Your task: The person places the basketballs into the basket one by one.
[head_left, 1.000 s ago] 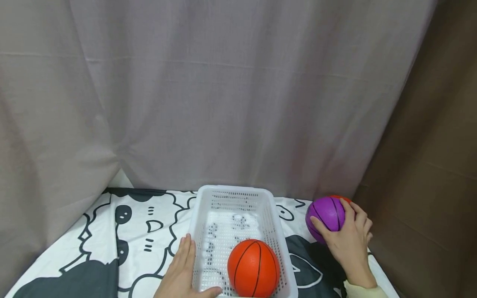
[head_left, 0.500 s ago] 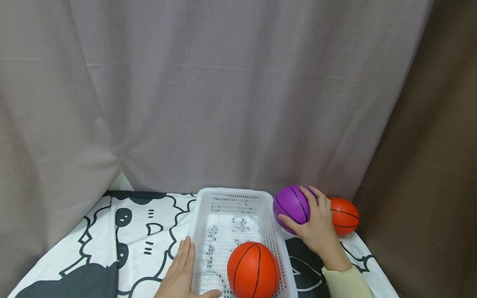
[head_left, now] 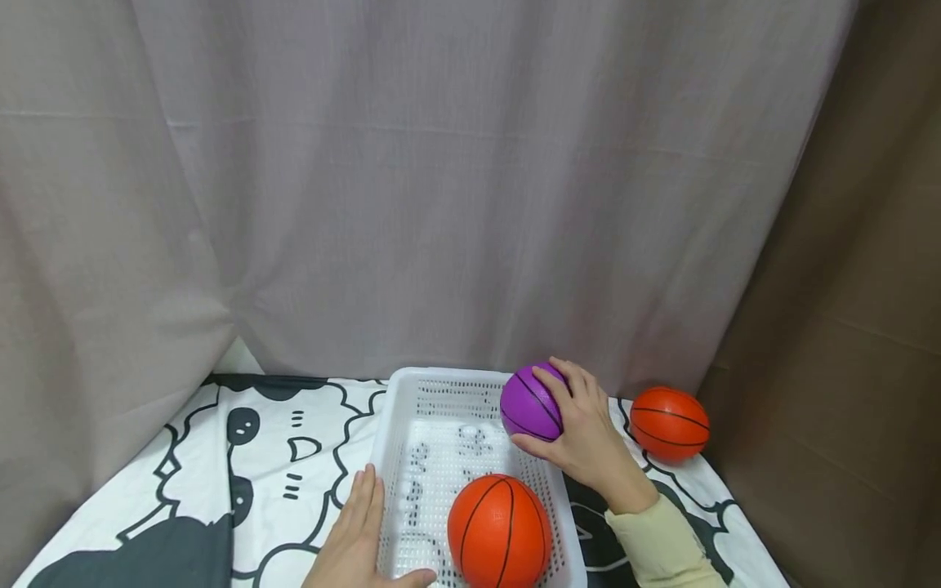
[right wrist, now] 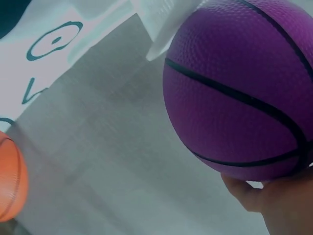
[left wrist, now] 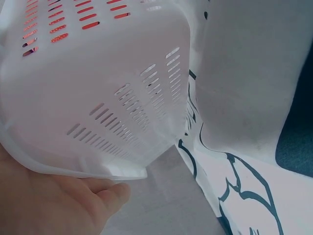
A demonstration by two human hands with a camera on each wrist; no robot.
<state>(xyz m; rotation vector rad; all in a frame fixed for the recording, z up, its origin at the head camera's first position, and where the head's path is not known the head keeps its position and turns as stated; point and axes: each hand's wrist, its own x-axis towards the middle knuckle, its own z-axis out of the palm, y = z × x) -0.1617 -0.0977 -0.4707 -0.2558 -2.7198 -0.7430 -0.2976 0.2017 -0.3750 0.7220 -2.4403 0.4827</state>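
Observation:
My right hand (head_left: pixel 588 445) grips a small purple basketball (head_left: pixel 528 406), fingers spread over its far side and thumb below. The ball overlaps the back right corner of a white perforated plastic basket (head_left: pixel 459 372) in the head view. An orange basketball (head_left: pixel 500 531) sits in the near right part of the basket. On the basket's left side lies my left hand (head_left: pixel 353 539), fingers straight along the rim and thumb pointing towards the basket's near end. In the left wrist view, the left hand (left wrist: pixel 63 205) is right at the rim of the basket (left wrist: pixel 88 88).
A second orange basketball (head_left: pixel 669 425) rests on the table's right side, near the edge. The cloth (head_left: pixel 294 457) on the table is white with dark cartoon shapes. Grey curtain (head_left: pixel 470 204) hangs behind, and a brown one (head_left: pixel 838 392) on the right.
My right hand has carried the purple basketball leftward from the table's right side to the basket's back right corner, uncovering the second orange basketball. The left hand has stayed in place.

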